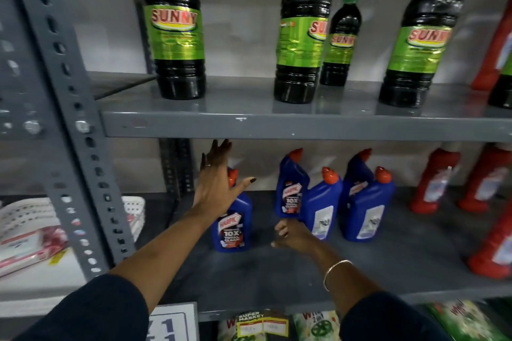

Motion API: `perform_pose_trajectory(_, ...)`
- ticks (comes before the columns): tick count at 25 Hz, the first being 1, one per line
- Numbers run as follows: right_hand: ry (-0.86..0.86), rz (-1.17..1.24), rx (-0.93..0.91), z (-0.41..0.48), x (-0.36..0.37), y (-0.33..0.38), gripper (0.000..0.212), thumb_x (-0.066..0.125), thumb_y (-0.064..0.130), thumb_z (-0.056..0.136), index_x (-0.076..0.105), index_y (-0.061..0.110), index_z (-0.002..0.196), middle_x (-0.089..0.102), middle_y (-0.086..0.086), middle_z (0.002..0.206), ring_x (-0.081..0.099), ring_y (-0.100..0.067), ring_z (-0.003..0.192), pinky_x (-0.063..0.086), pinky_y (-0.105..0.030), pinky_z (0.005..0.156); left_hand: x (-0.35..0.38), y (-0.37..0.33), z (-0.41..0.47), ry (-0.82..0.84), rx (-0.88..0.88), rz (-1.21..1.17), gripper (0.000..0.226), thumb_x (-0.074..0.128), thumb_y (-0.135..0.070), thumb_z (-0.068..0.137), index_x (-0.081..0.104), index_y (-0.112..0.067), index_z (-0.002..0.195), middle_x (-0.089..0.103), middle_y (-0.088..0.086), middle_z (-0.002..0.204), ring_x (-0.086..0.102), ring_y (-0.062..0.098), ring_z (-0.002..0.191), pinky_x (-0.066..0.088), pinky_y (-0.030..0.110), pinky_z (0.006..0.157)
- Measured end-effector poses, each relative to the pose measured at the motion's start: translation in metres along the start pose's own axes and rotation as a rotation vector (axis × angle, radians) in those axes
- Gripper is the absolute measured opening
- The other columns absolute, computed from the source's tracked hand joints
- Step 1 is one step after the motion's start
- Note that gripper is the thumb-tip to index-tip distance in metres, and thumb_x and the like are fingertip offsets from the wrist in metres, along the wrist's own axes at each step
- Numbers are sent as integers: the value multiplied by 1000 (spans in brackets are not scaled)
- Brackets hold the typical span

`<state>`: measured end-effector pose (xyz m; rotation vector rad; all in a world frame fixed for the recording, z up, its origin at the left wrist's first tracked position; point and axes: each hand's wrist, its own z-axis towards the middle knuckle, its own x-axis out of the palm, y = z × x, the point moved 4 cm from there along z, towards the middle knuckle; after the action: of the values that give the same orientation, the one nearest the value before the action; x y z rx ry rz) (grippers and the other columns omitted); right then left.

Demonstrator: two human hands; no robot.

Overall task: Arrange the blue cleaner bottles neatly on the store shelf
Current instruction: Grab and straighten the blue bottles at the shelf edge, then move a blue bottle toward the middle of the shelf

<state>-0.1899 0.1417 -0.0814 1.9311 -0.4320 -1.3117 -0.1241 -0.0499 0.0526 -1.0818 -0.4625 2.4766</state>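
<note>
Blue cleaner bottle [291, 188] (tilted) in right grip [291, 235]; left grip [219, 183] spread, empty.

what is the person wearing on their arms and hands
Both arms have dark navy sleeves pushed up toward the elbows. The right wrist carries a thin metal bangle. The left hand has dark-painted nails and what looks like a ring on one finger. The right hand shows no ring that I can see.
</note>
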Motion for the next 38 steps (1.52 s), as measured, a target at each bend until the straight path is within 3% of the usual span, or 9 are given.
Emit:
perform_pose_trajectory(3, 5, -140, 184, -16, -36, -28, 25, 76, 29, 73, 57, 14, 79, 61, -9, 81, 57, -16, 62, 51, -28, 56, 35, -49, 1, 33, 324, 159, 76, 54, -51, 76, 29, -15, 137, 27, 8, 152, 15, 23, 143, 11, 43, 116)
perform_pose_trajectory(6, -49, -210, 374, -33, -77, -58, 33, 76, 32, 72, 55, 10, 85, 60, -4, 76, 59, -16, 59, 42, -17, 35, 91, -73, -11, 323, 197, -68, 71, 64, -37, 78, 31, -14, 137, 30, 7, 150, 25, 24, 140, 22, 41, 115)
perform_pose_trajectory(9, -173, 108, 303, -28, -94, -80, 50, 79, 15, 70, 50, 1, 109, 55, -7, 100, 60, -24, 90, 51, -27, 60, 137, -82, -11, 565, -142, -365, 72, 70, -20, 77, 31, -6, 135, 39, 15, 143, 40, 27, 130, 35, 37, 108)
perform_pose_trajectory(13, -219, 330, 33, 0, -96, -84, 55, 77, -2, 68, 52, -6, 117, 65, -21, 115, 62, -34, 106, 51, -46, 93, 167, -89, 5, 636, -216, -324, 55, 73, -14, 72, 49, -3, 120, 55, 16, 125, 53, 27, 114, 42, 26, 89)
perform_pose_trajectory(19, -142, 267, -100, 13, -115, -74, 38, 74, 3, 71, 62, 0, 106, 70, -19, 108, 66, -27, 95, 49, -30, 75, 166, -100, 9, 453, -320, -239, 36, 75, -20, 68, 61, -8, 99, 68, 14, 102, 63, 28, 93, 52, 40, 80)
perform_pose_trajectory(22, -302, 256, -163, -4, -106, -51, 45, 74, 11, 73, 55, 5, 114, 68, -12, 109, 65, -26, 100, 49, -22, 72, 148, -108, 16, 282, -420, -79, 34, 73, -31, 68, 62, -8, 90, 69, 14, 92, 64, 31, 85, 47, 34, 69)
perform_pose_trajectory(27, -453, 201, -126, -25, -61, -2, 95, 70, 29, 75, 9, 13, 146, 24, -6, 154, 30, -24, 140, 39, -42, 110, 123, -132, 26, -27, -556, -99, 48, 73, -37, 64, 59, -11, 101, 71, 11, 96, 65, 30, 86, 40, 26, 64)
perform_pose_trajectory(32, -599, 460, -44, -32, -67, 4, 51, 68, 10, 72, 46, 14, 118, 64, -8, 110, 64, -29, 95, 55, -42, 81, 112, -123, 25, 227, -483, -359, 38, 72, -25, 72, 60, -2, 101, 70, 15, 86, 68, 26, 78, 51, 29, 63)
perform_pose_trajectory(38, -175, 650, -155, -21, -88, -14, 48, 70, -17, 62, 59, 10, 99, 65, -19, 107, 61, -32, 98, 52, -47, 91, 108, -84, 1, 451, -505, -643, 53, 64, 5, 77, 45, -1, 126, 57, 18, 126, 54, 21, 108, 48, 23, 84)
